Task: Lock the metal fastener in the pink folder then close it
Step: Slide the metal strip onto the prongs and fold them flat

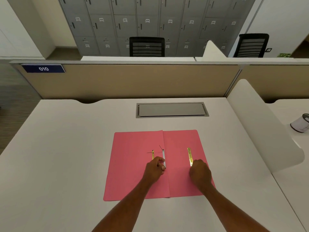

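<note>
**Both hands on the open pink folder**

I see the pink folder (133,164) lying open and flat on the white table (66,148), its fold running away from me down the middle. My left hand (154,169) sits just left of the fold, its grip pinched shut on the silver bar of the metal fastener (164,159), thumb and forefinger closing around the bar's near end. A thin prong (161,147) sticks up and leans from the bar's far end. Just left of that hand lies a short gold strip (152,154), with another thin prong pointing out sideways at its far tip; the strip's near end is hidden by my fingers.

My right hand (199,173) rests on the right leaf of the folder, fingers curled over the near end of a longer gold strip (190,156) that lies flat on the leaf. I cannot tell whether that grip actually holds the strip or only presses on it.

Beyond the folder a grey cable hatch (172,110) is set into the table. A white cup (301,123) stands on the neighbouring desk to the right, behind a white divider (260,123).
</note>
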`<action>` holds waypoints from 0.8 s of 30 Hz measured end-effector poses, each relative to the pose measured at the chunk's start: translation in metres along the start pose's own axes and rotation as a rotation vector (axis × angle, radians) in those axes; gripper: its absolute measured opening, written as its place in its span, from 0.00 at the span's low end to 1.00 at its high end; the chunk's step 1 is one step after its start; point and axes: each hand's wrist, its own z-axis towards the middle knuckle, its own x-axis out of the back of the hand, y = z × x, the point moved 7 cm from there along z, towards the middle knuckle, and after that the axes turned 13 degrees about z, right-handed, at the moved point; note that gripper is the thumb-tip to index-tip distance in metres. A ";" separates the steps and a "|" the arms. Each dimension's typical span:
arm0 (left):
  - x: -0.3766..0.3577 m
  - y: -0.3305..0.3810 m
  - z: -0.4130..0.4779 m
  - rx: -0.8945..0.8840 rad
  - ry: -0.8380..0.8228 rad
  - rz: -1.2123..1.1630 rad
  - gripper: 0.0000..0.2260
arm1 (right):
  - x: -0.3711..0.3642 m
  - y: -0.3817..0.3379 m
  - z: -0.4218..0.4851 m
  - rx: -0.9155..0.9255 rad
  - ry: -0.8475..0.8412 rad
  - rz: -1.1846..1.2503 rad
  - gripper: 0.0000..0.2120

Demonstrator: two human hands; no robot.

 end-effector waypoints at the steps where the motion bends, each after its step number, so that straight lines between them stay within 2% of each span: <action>1: 0.000 0.000 0.000 0.006 0.003 -0.016 0.13 | 0.000 0.000 0.000 -0.011 0.002 0.006 0.11; 19: -0.001 0.000 -0.004 0.045 -0.001 -0.108 0.15 | 0.007 0.001 0.000 -0.060 -0.001 0.046 0.09; 24: 0.000 -0.003 -0.005 0.036 0.025 -0.132 0.14 | 0.010 0.003 0.002 -0.055 -0.047 0.013 0.08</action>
